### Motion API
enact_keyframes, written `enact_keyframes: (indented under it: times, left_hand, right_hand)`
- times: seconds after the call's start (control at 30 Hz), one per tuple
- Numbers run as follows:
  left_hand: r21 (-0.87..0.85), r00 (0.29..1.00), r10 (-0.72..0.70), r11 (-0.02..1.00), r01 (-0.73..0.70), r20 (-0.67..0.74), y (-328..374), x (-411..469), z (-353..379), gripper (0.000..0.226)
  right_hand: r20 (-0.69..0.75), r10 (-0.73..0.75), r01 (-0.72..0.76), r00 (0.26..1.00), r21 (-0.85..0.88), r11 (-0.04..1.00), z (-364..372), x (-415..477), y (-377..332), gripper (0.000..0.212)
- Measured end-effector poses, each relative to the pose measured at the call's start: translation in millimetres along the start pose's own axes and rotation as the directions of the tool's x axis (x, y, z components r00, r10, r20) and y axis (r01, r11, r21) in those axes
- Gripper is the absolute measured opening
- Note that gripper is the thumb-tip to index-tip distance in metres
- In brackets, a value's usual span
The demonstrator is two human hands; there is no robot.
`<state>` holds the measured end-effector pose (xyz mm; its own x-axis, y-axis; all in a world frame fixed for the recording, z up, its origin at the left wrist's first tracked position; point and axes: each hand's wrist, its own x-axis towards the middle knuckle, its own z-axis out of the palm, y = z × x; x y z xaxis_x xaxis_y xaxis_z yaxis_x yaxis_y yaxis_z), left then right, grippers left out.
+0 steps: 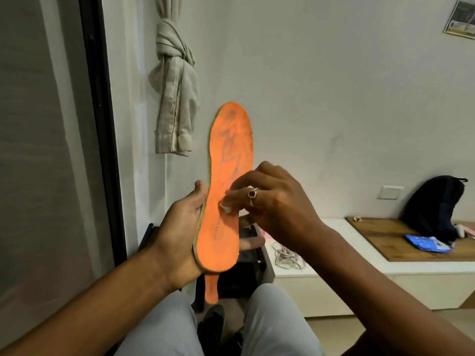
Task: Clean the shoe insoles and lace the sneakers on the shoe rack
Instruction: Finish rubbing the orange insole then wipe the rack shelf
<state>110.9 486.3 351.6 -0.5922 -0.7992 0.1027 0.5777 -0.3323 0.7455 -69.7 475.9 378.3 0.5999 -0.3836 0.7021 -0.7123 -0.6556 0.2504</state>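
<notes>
Head view: my left grip [180, 227] clasps the orange insole [231, 150] round its heel half, thumb on the left edge and fingers behind. The toe end stands up at centre frame in front of the wall. My right grip [272, 201] pinches a small white wad [226, 208] (cloth or tissue, cannot tell) and presses it on the insole's middle. Dark smudges [228, 140] sit above the wad toward the toe, so I judge the cleaning partway at best. To do it well: back the rubbing spot with my left fingers so the foam does not flex away, use short firm strokes lengthwise toward the toe, and turn the wad to a fresh face as it greys. Risk: the insole bends or slips if I press beyond the supported part. Laces [288, 255] lie on the white worktop [334, 263], lower right of centre.
</notes>
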Motion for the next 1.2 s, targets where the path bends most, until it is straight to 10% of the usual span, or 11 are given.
enact_keyframes:
  times: [0.17, 0.37, 0.6, 0.73, 0.9, 1.1, 1.2]
  left_hand:
    - [-0.087, 0.999, -0.042, 0.995, 0.04, -0.02, 7.1, 1.0, -2.9, 0.077]
    - [0.005, 1.0, -0.003, 1.0, 0.003, -0.004, 1.6, -1.6, 2.5, 0.068]
    - [-0.023, 0.996, -0.06, 0.998, 0.059, -0.067, 10.3, -1.5, -6.4, 0.078]
    - [0.004, 0.999, 0.011, 1.0, -0.011, -0.032, 5.0, -4.2, 4.8, 0.067]
    - [-0.008, 0.996, -0.008, 1.0, 0.007, -0.09, 11.0, -0.4, -4.3, 0.079]
    - [-0.006, 0.994, 0.019, 1.0, -0.02, -0.107, 4.8, -6.3, 7.9, 0.072]
    - [0.009, 0.991, 0.018, 1.0, -0.017, -0.132, 6.1, -4.5, 4.5, 0.074]
  right_hand:
    - [0.063, -0.122, 0.102, 0.991, 0.254, 0.962, 5.6, -10.9, -31.9, 0.015]
    - [-0.013, 0.005, -0.004, 1.0, 0.015, 1.0, 0.1, -1.2, -2.0, 0.018]
    - [0.042, -0.16, 0.148, 0.986, 0.211, 0.966, 2.7, -12.7, -40.8, 0.021]
    - [-0.04, 0.04, -0.038, 0.998, 0.052, 0.998, 5.0, -4.8, -12.4, 0.017]
    - [0.09, 0.107, -0.135, 0.99, 0.421, 0.897, 4.3, -6.8, -42.8, 0.016]
    - [-0.173, 0.391, -0.339, 0.904, 0.268, 0.902, 14.8, 0.5, -42.6, 0.011]
    - [-0.081, 0.362, -0.315, 0.929, 0.34, 0.886, 13.3, -0.9, -49.3, 0.013]
